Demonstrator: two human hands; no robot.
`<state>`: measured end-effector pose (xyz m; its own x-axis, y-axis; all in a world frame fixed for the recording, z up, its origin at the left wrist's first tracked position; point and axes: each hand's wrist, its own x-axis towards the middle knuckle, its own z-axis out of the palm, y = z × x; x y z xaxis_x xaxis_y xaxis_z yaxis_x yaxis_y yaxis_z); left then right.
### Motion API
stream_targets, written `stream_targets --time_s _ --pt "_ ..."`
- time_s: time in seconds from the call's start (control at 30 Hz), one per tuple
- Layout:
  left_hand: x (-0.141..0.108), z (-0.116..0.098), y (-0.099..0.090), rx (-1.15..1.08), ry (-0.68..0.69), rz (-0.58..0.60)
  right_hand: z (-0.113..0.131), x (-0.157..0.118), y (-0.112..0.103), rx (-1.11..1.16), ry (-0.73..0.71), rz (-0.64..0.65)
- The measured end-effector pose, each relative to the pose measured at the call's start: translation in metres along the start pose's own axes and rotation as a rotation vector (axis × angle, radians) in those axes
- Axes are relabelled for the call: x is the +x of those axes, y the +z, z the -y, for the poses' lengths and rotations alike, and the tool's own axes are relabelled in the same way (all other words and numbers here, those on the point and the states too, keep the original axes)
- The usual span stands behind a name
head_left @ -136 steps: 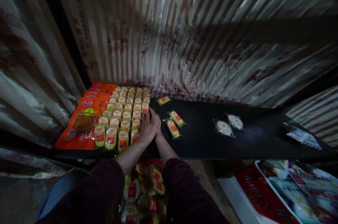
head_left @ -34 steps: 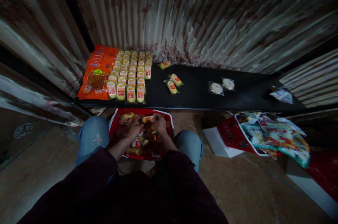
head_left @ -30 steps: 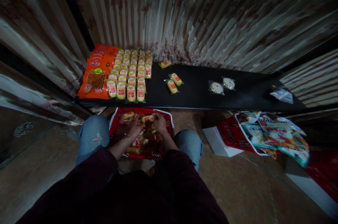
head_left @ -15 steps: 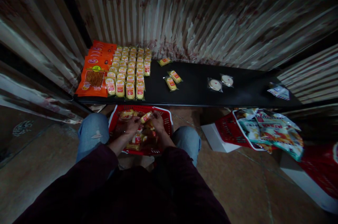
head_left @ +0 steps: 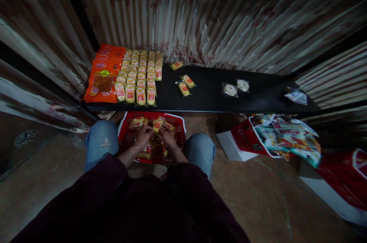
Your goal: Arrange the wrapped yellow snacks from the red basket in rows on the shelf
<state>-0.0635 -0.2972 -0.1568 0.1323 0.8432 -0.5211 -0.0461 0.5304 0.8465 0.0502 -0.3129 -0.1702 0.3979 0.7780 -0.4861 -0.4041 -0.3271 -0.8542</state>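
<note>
Over the red basket (head_left: 180, 125) between my knees, a small yellow wrapped snack cake (head_left: 158, 124) with a red label is pinched between my two hands. My left hand (head_left: 143, 138) has its fingertips closed at the cake's lower left side. At its lower right, the fingers of my right hand (head_left: 168, 138) are closed on the wrapper. Beneath and around my hands, more wrapped snacks lie in the basket, partly hidden by my hands.
A black shelf (head_left: 206, 96) holds rows of wrapped cakes (head_left: 140, 78), orange snack bags (head_left: 103, 75), a few loose cakes (head_left: 183, 88), two round white packets (head_left: 230, 89) and a blue-white packet (head_left: 296, 96). Right, another basket (head_left: 243, 136) holds snack bags (head_left: 292, 136); a third basket (head_left: 344, 178) stands beyond.
The cake between my hands has turned from lying slantwise to more upright. My right hand has shifted slightly left and down, nearer my left hand. The view has moved slightly.
</note>
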Motion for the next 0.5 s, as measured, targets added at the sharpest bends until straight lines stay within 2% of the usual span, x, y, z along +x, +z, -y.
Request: stream_targets --time_s 0.1,0.17,0.4,0.5 --pt "-0.007 -0.001 -0.002 0.022 0.038 0.003 0.002 -0.011 0.002 0.081 0.111 -0.030" --pt "-0.011 0.000 -0.003 0.046 0.083 -0.004 0.003 -0.018 0.002 0.097 0.131 -0.038" --pt "-0.017 0.007 -0.003 0.089 0.189 -0.042 -0.002 -0.032 0.001 0.031 0.037 -0.046" --pt "-0.017 0.008 -0.004 0.122 0.235 -0.004 -0.005 -0.036 0.003 0.090 0.036 -0.104"
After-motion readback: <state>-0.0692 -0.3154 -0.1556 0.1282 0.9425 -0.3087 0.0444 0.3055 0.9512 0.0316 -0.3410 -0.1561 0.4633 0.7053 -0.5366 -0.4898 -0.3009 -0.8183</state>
